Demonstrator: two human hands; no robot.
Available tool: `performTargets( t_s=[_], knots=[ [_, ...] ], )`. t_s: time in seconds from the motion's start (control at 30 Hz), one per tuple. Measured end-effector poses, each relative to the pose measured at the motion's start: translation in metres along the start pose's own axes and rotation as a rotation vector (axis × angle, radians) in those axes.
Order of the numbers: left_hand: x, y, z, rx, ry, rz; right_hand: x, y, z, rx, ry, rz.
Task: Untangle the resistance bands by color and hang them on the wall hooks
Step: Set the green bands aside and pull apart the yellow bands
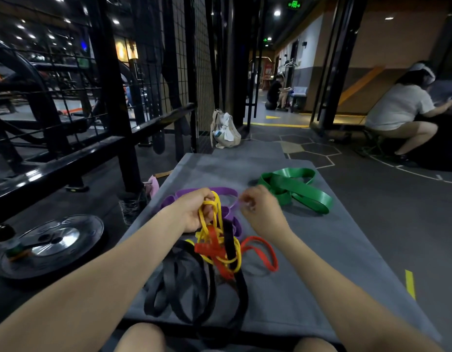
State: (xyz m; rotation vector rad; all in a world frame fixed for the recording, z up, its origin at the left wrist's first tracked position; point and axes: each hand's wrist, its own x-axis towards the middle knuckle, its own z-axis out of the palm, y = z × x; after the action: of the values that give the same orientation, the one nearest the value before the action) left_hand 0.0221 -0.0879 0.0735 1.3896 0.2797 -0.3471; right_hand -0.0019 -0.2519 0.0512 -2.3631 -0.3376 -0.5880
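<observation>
Thin yellow rubber resistance band loops (214, 219) are being gripped by the left hand (194, 212), the fingers curled around several strands just above the centre of the view. The strands are being held raised off the grey padded mat (308, 262), and their lower lengths are hanging into a knot at the 6 o'clock side of that hand.

In that knot the yellow loops are being crossed by a flat red rubber band (260, 252) and a wide black rubber band (184, 288). The red loop is lying out toward 3 o'clock of the knot. The black coils are lying on the mat toward 7 o'clock.

The right hand (260, 209) is being held just beside the left hand, at its 3 o'clock, with the fingers curled. Whether a pale purple strand is being pinched by them cannot be told, since the area is blurred.

A flat purple rubber band (219, 193) is lying under and behind both hands, at 12 o'clock of the knot. A wide green rubber band (296, 189) is lying apart from the tangle, at 2 o'clock on the mat.

A black and silver metal weight plate (49, 245) is lying on the floor at 9 o'clock. A beige fabric backpack (224, 130) is leaning against the black wire mesh fence (169, 59) at 12 o'clock.
</observation>
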Motion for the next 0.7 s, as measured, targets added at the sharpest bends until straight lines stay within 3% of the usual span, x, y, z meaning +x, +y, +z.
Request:
performTargets(
  t_s=[0.07,0.13,0.27,0.4,0.5,0.7],
  knots=[
    [-0.003,0.003,0.003,-0.048,-0.031,0.000,-0.003,-0.019,0.005,0.042,-0.250,-0.073],
    [-0.008,0.005,0.003,-0.089,-0.071,-0.004,-0.003,-0.025,0.011,0.092,-0.341,-0.072],
    [-0.014,0.009,-0.001,0.025,-0.137,0.011,0.000,-0.012,0.014,0.203,-0.264,0.017],
    [-0.006,0.007,-0.013,0.138,0.002,0.108,0.005,0.000,0.002,0.514,-0.072,0.209],
    [-0.002,-0.002,-0.020,0.211,0.038,0.169,0.008,0.006,-0.011,0.587,0.017,0.263],
    [-0.002,-0.032,0.003,0.579,-0.263,0.375,0.009,-0.007,-0.009,0.740,0.024,0.270]
  ],
)
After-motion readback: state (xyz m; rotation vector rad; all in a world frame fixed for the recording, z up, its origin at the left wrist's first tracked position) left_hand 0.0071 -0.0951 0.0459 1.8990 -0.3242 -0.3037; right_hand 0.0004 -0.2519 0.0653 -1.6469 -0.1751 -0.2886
